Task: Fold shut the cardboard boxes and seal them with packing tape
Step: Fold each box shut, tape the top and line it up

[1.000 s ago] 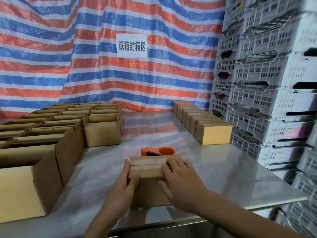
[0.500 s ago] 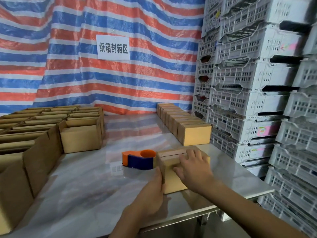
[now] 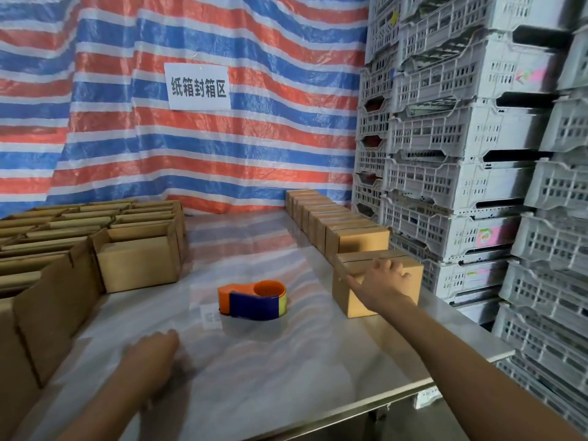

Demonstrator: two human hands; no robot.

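A small taped cardboard box (image 3: 359, 258) stands at the table's right side, at the near end of a row of sealed boxes (image 3: 362, 240). My right hand (image 3: 381, 281) lies over its near top edge, fingers spread and fairly straight, thumb stretched to the left. Low over the table at the near left, my left hand (image 3: 152, 351) is blurred and holds nothing. An orange and blue tape dispenser (image 3: 254, 300) rests on the table between my hands, untouched.
Several open cardboard boxes (image 3: 136, 262) fill the left side of the steel table (image 3: 286, 377). White plastic crates (image 3: 461, 154) are stacked high along the right. A striped tarp with a paper sign (image 3: 197, 87) hangs behind.
The box went from the near middle to the right, up to the row of sealed boxes. My left hand let go of it and drew back to the near left.
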